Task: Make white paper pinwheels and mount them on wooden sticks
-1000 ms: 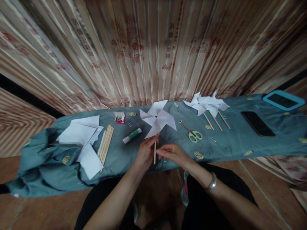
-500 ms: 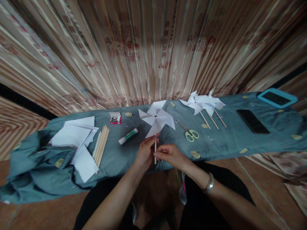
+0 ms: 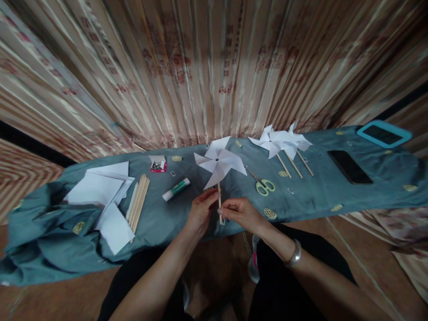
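Note:
A white paper pinwheel (image 3: 220, 161) with a dark pin at its centre stands up on a thin wooden stick in front of me. My left hand (image 3: 201, 209) is closed at the stick just below the paper blades. Lower down, the fingertips of my right hand (image 3: 241, 214) pinch the same stick near its bottom end. To the right of the pinwheel lie scissors (image 3: 265, 186) with light green handles. On the left is a glue stick (image 3: 176, 189), and behind it a small open red-and-white box (image 3: 158, 164) of metal pins.
Stacked white paper sheets (image 3: 96, 186) and a bundle of wooden sticks (image 3: 139, 203) lie at the left. Several finished pinwheels (image 3: 282, 141) rest at the back right, near a black phone (image 3: 349, 166) and a blue-framed device (image 3: 384, 134). A curtain (image 3: 200, 71) hangs behind the cloth-covered table (image 3: 321, 196).
The pinwheel has turned slightly, and its stick now leans a little, bottom end to the right. Both hands keep their hold, my left slightly lower. The whole view has shifted slightly.

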`<action>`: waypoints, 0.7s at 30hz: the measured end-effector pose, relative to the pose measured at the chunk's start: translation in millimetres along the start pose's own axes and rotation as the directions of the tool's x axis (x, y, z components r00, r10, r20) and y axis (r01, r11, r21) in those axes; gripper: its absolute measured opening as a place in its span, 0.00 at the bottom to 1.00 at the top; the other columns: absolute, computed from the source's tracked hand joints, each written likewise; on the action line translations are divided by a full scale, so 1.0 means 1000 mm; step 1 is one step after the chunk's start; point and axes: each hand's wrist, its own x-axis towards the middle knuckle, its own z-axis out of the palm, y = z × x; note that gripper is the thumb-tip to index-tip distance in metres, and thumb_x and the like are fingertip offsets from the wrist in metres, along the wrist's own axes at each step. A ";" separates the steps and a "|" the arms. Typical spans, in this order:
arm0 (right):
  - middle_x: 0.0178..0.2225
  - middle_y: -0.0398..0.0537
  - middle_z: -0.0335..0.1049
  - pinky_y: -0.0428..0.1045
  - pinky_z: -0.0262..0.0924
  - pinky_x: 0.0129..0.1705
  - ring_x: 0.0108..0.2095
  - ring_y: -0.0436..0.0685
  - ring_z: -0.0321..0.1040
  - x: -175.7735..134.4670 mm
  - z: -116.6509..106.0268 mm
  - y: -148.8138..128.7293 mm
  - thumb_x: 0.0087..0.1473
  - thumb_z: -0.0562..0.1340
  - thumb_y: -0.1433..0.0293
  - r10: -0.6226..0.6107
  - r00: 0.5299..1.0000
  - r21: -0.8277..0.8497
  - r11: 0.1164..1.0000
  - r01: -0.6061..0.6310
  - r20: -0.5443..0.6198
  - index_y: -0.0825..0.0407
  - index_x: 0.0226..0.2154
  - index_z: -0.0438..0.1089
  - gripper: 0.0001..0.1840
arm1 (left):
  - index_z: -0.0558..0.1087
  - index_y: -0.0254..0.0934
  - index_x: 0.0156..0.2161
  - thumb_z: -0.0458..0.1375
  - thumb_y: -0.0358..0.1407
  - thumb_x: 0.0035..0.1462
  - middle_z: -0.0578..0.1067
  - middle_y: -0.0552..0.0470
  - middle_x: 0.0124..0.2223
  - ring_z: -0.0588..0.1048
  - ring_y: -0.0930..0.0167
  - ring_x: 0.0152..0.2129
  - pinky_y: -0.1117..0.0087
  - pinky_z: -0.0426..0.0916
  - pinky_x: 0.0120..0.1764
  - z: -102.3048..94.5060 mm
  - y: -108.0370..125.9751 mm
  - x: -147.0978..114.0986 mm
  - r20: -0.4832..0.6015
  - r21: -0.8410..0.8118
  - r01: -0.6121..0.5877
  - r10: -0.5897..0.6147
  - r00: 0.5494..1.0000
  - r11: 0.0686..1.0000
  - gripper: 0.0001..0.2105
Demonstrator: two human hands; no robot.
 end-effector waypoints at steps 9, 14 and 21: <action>0.19 0.43 0.70 0.48 0.57 0.28 0.22 0.51 0.62 0.004 -0.038 -0.014 0.42 0.68 0.48 -0.108 0.946 -0.052 0.994 0.097 -0.305 0.51 0.20 0.73 0.22 | 0.81 0.33 0.29 0.75 0.34 0.29 0.79 0.51 0.29 0.73 0.76 0.26 0.74 0.66 0.36 -0.002 0.001 0.003 -0.043 -0.023 0.037 -0.038 0.998 0.999 0.16; 0.23 0.44 0.72 0.48 0.56 0.28 0.23 0.51 0.61 0.016 -0.081 -0.017 0.39 0.70 0.51 -0.193 0.750 -0.069 0.979 0.194 -0.633 0.51 0.24 0.75 0.19 | 0.81 0.32 0.29 0.76 0.35 0.29 0.79 0.51 0.28 0.73 0.76 0.26 0.74 0.66 0.36 -0.001 -0.002 0.002 -0.037 0.002 0.052 -0.051 0.998 0.999 0.16; 0.26 0.45 0.73 0.50 0.59 0.32 0.27 0.54 0.65 0.031 -0.090 -0.010 0.39 0.70 0.51 -0.261 0.752 -0.156 0.965 0.210 -0.606 0.51 0.29 0.76 0.21 | 0.81 0.33 0.27 0.75 0.34 0.29 0.79 0.50 0.28 0.73 0.75 0.26 0.72 0.66 0.36 0.003 -0.005 -0.002 -0.005 0.041 0.055 -0.055 0.998 0.998 0.15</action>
